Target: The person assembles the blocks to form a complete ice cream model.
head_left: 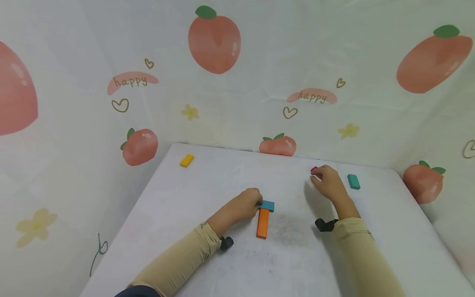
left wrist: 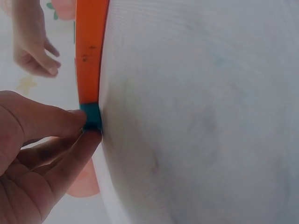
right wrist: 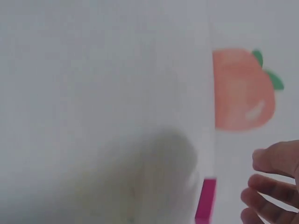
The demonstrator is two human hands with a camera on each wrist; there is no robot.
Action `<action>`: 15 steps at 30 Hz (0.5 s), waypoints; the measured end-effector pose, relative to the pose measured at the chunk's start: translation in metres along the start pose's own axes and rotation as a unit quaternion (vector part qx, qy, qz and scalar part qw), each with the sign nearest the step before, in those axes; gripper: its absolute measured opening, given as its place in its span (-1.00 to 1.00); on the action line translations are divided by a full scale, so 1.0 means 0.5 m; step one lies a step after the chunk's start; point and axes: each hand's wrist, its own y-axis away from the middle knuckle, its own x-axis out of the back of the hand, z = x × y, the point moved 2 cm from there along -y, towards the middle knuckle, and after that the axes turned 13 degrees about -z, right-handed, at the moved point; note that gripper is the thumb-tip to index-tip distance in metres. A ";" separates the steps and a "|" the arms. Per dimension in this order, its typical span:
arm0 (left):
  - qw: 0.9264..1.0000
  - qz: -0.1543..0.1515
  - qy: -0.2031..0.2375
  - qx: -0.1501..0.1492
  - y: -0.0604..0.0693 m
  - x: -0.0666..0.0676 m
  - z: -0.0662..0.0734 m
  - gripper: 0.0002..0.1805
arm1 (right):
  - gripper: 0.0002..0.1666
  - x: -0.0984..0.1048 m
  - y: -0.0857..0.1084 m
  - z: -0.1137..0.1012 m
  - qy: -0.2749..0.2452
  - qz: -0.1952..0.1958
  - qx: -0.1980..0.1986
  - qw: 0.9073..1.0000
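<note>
My left hand (head_left: 243, 204) pinches one end of a blue block (head_left: 267, 206) between thumb and fingertips. That block lies crosswise at the far end of a long orange block (head_left: 262, 225), and the two look to be touching. The left wrist view shows thumb and finger on the blue block (left wrist: 91, 116) at the end of the orange block (left wrist: 90, 56). Farther back, my right hand (head_left: 328, 181) is over the table beside a pink block (head_left: 314, 168). In the right wrist view its fingers (right wrist: 266, 186) are spread apart from the pink block (right wrist: 206, 200), holding nothing.
A teal block (head_left: 353, 181) lies to the right of my right hand. At the far left corner sits a yellow block (head_left: 187, 160). The white table (head_left: 208, 264) meets a fruit-printed cloth (head_left: 237, 103) at its back and sides.
</note>
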 end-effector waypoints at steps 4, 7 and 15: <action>1.000 -0.001 0.000 0.000 0.002 0.002 0.002 -0.81 | -0.71 0.016 -0.004 0.034 0.003 -0.004 -0.043 0.999; 1.000 -0.003 0.005 0.004 0.005 0.005 0.004 -0.81 | -0.70 0.021 -0.005 0.053 0.000 -0.013 -0.054 0.998; 1.000 -0.005 0.012 0.008 0.004 0.003 0.004 -0.80 | -0.67 0.011 -0.010 0.095 -0.013 -0.042 -0.077 0.996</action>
